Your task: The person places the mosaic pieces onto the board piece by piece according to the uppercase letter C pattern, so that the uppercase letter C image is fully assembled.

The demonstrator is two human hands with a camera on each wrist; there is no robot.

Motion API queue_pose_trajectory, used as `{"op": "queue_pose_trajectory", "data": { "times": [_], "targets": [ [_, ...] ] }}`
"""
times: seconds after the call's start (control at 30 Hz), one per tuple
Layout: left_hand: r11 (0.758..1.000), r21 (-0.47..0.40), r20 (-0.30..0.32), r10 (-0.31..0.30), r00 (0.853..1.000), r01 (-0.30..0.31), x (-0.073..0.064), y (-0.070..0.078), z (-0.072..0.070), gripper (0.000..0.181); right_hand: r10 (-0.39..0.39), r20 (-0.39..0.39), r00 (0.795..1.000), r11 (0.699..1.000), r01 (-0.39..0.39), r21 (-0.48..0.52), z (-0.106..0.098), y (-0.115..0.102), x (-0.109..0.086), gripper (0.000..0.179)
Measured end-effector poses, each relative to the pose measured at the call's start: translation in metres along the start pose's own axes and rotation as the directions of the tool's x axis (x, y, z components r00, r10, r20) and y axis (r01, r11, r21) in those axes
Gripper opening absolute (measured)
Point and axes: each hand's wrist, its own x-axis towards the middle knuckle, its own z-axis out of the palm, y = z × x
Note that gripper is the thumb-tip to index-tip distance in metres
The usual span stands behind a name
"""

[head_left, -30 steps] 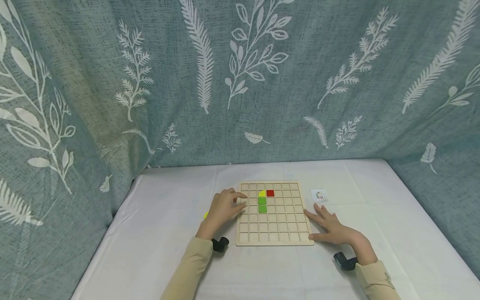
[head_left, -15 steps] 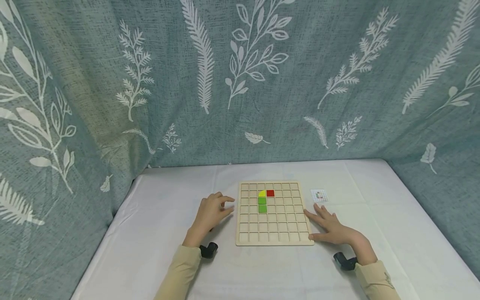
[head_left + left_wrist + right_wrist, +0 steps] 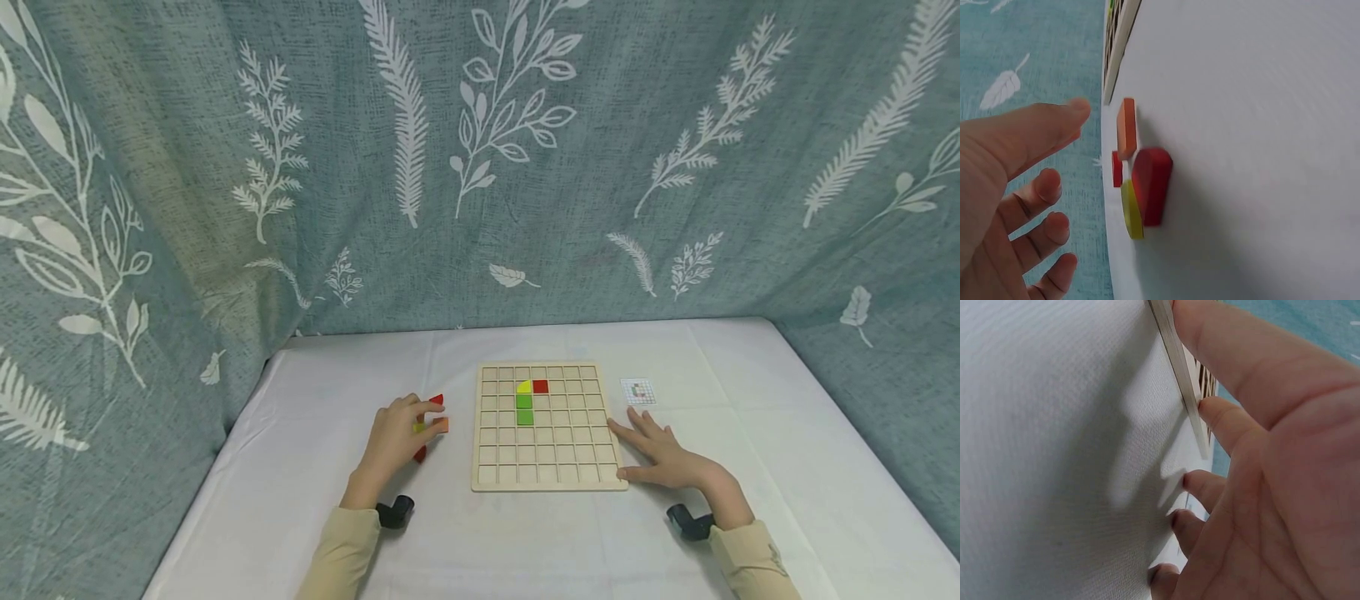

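My left hand hovers over a small cluster of loose pieces left of the board, its fingers loosely bent with nothing between them. The left wrist view shows an orange block, a larger red block with a rounded corner, a yellow piece and a small red piece; in the head view the hand partly covers them. My right hand lies spread, thumb and index finger touching the right edge of the wooden grid board. The board holds a yellow rounded piece, a red square and two green squares.
A small card with a printed grid and coloured cells lies right of the board, beyond the right hand. White cloth covers the table, and a patterned curtain hangs behind it.
My left hand has moved left and down from the board's left edge to the loose pieces, some of which now show past its fingers. The right hand and the board stay put.
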Motion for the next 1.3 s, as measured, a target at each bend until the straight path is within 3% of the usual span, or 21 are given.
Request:
{"op": "queue_pose_trajectory", "data": {
  "times": [0.37, 0.63, 1.07, 1.3],
  "targets": [
    [0.998, 0.031, -0.01, -0.049, 0.999, 0.05, -0.007, -0.014, -0.004, 0.027, 0.001, 0.006, 1.0, 1.0, -0.001, 0.004, -0.001, -0.002, 0.0, 0.075],
    [0.995, 0.059, 0.016, -0.084, 0.996, 0.083, -0.012, -0.024, -0.007, 0.027, 0.008, 0.007, 1.0, 1.0, -0.008, 0.013, -0.002, -0.003, -0.001, 0.075],
    [0.992, 0.074, 0.059, -0.111, 0.992, 0.107, -0.01, -0.026, -0.006, 0.025, 0.0, 0.009, 1.0, 1.0, 0.0, 0.012, -0.002, -0.003, -0.001, 0.075],
    [0.993, 0.078, 0.055, -0.092, 0.994, 0.087, -0.009, -0.025, -0.005, 0.023, 0.012, 0.006, 1.0, 1.0, -0.012, 0.003, -0.001, -0.001, -0.001, 0.076]
  ]
}}
